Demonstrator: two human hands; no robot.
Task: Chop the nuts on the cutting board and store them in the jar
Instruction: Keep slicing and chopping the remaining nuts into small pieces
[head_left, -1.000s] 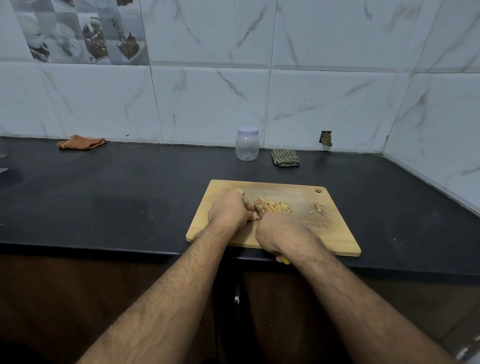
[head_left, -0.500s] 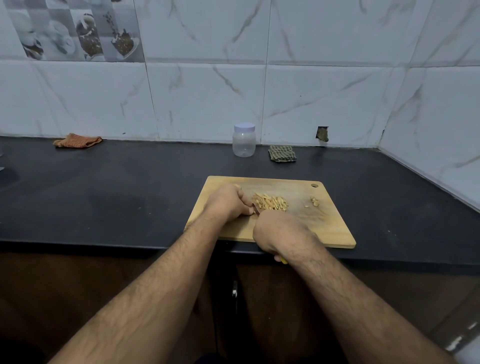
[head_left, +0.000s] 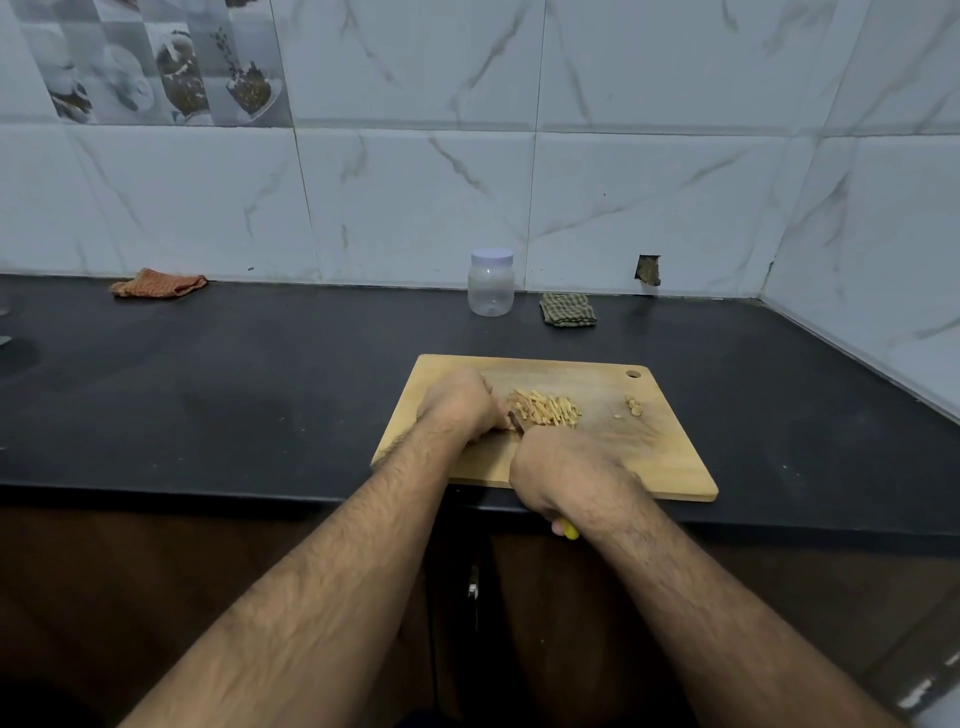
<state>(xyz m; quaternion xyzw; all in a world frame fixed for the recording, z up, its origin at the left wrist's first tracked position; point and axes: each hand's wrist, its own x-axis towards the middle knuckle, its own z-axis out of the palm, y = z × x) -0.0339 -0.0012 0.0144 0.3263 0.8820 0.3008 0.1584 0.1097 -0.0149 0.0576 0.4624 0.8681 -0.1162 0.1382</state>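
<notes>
- The wooden cutting board (head_left: 670, 457) is lying on the black countertop (head_left: 208, 405), its near edge close to the counter's front edge.
- The left hand (head_left: 460, 402) is resting on the board toward the board's 9 o'clock side, fingers curled down; whatever it is pinning is hidden beneath them, so I cannot tell if it is clamped on a nut.
- The right hand (head_left: 563, 467) is sitting at the board's 6 o'clock edge, fingers wrapped tight around a knife (head_left: 569, 530); only the yellow handle end is poking out below the fist, and a sliver of blade is showing between the two hands.
- The hands are sitting close together, nearly touching, with the blade between them.
- A heap of chopped nuts (head_left: 545, 409), cut into pale slivers, is lying in the middle of the board, just at 3 o'clock of the left hand and at 12 o'clock of the right hand.
- A few uncut nut pieces (head_left: 632, 408) are lying apart at 3 o'clock of the heap, below the board's hanging hole.
- The clear jar (head_left: 491, 286) is standing upright by the tiled wall at 12 o'clock of the board, well apart from it, its pale lid on.
- A green checked cloth (head_left: 568, 310) is lying just at 3 o'clock of the jar.
- An orange cloth (head_left: 158, 283) is lying far off at 9 o'clock of the jar, against the wall.
</notes>
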